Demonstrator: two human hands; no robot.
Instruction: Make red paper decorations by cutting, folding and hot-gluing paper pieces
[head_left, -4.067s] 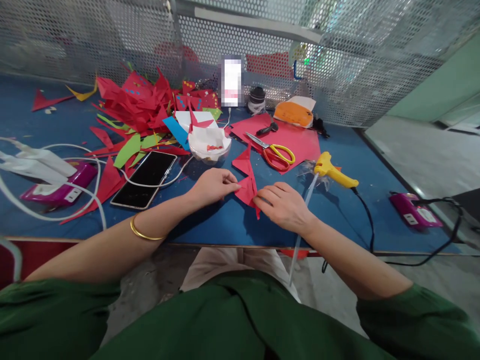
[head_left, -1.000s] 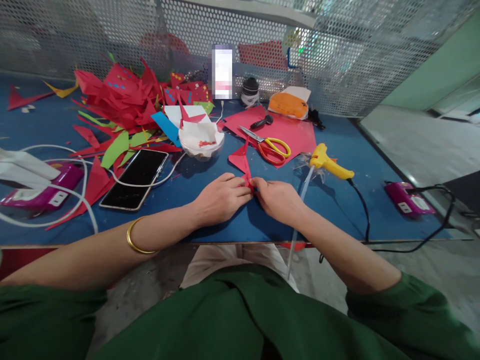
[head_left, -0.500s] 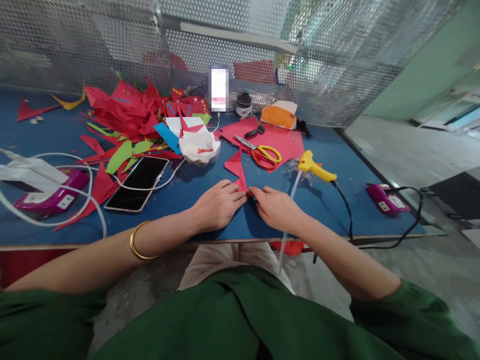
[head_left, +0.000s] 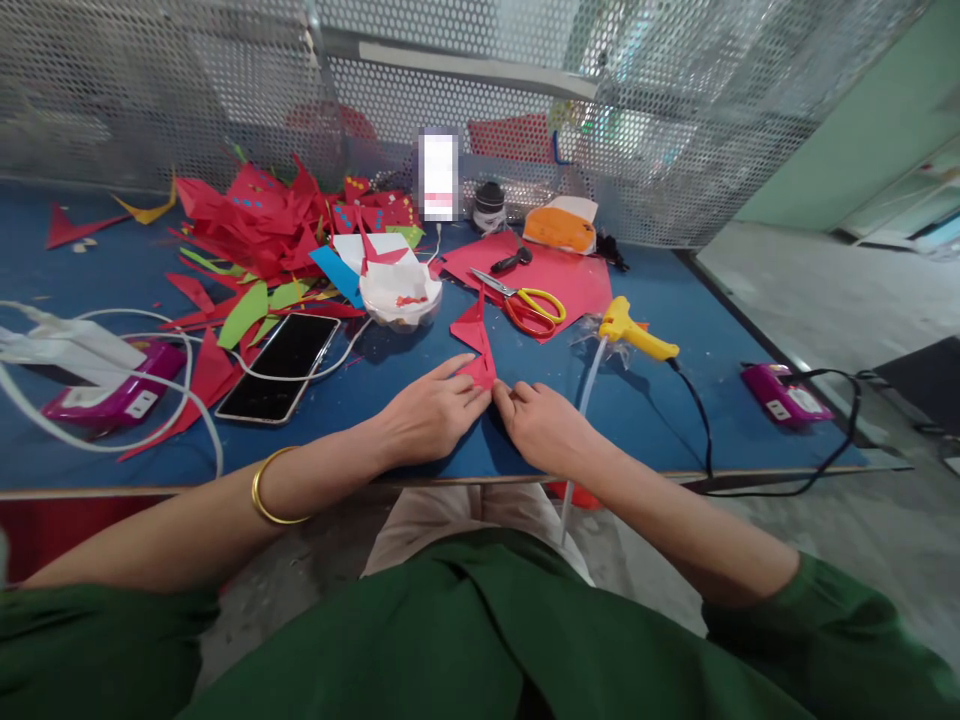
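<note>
A folded red paper piece with pointed ends lies on the blue table before me. My left hand rests at its near end, fingers bent and pressing on the paper's left edge. At the lower right corner of the same piece, my right hand has its thumb and fingertips drawn together in a pinch. The bit between those fingertips is mostly hidden. Just beyond lie scissors with red and yellow handles, on a larger red paper sheet.
A yellow glue gun with a clear glue stick lies right, its cord running to a purple power strip. Left are a black phone, white cables and a heap of red paper pieces. A paper-lined bowl stands centrally.
My left fingers have spread slightly and show more of the red paper's near end. My right fingertips have shifted slightly down along its edge. The view has moved a little.
</note>
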